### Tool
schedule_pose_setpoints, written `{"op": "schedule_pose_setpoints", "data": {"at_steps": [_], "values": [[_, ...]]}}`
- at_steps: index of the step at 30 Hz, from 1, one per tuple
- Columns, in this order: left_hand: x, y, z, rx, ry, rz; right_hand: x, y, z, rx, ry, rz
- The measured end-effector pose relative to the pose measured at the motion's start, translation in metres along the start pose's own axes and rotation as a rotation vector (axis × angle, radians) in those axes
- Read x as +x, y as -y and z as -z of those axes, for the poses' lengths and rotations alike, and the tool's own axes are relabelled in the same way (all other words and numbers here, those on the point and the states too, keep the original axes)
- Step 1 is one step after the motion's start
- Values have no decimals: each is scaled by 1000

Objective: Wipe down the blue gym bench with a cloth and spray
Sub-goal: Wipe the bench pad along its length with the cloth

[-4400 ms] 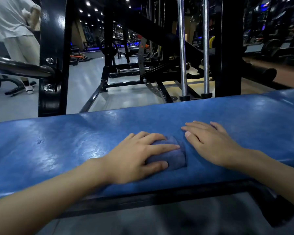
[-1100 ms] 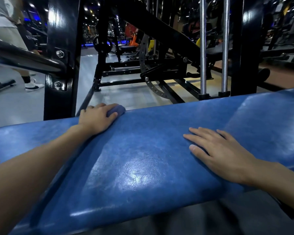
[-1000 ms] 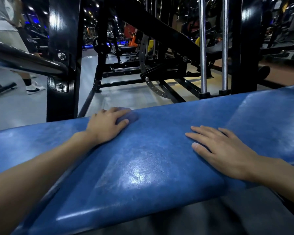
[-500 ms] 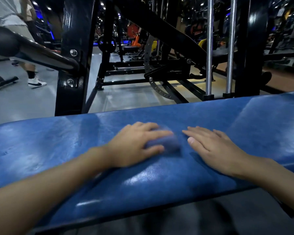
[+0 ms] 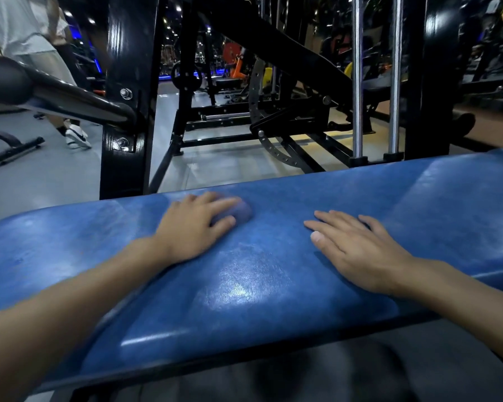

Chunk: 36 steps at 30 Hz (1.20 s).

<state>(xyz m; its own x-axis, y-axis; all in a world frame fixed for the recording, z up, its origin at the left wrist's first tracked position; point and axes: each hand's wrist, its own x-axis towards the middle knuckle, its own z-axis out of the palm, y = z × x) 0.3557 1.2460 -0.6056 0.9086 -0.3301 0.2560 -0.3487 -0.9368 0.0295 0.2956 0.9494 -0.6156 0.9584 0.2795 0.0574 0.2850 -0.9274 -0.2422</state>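
Pressing a bunched blue-grey cloth [image 5: 242, 213] onto the blue bench [image 5: 244, 288] near its far edge, the left hand [image 5: 195, 230] holds the wad, fingers curved over it and thumb against its near side. The right hand [image 5: 360, 250] lies flat on the pad, well apart to the right, fingers straight and spread, grasping nothing. 2 chrome rods [image 5: 357, 82] stand behind
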Motion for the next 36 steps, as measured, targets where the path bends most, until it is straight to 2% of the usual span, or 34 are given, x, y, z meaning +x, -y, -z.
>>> {"op": "schedule_pose_setpoints", "data": {"at_steps": [3,5,10,15,19,22,25,29,32,34,36], "values": [[-48,-63,7,-74,6,-282,2,-3,0,46,-2,-6],[-64,-83,10,-93,-4,-409,3,-4,1,47,14,-16],[-48,-67,16,-107,120,-414,-4,4,5,4,-33,21],[2,14,4,-100,81,-161,0,32,4,41,-17,107],[34,93,-2,-9,66,185,5,44,-9,31,28,123],[41,105,-7,35,27,285,9,43,-13,-14,6,110],[23,77,-3,27,-2,177,9,43,-13,-35,4,99],[-43,8,10,-16,6,-182,10,44,-10,-1,13,67],[-91,-34,17,-69,-44,-453,9,46,-5,151,-92,-2],[-99,-37,20,-86,-23,-519,6,49,-2,189,-164,-15],[-89,-27,22,-132,40,-513,2,56,-3,157,-130,-2]]}}
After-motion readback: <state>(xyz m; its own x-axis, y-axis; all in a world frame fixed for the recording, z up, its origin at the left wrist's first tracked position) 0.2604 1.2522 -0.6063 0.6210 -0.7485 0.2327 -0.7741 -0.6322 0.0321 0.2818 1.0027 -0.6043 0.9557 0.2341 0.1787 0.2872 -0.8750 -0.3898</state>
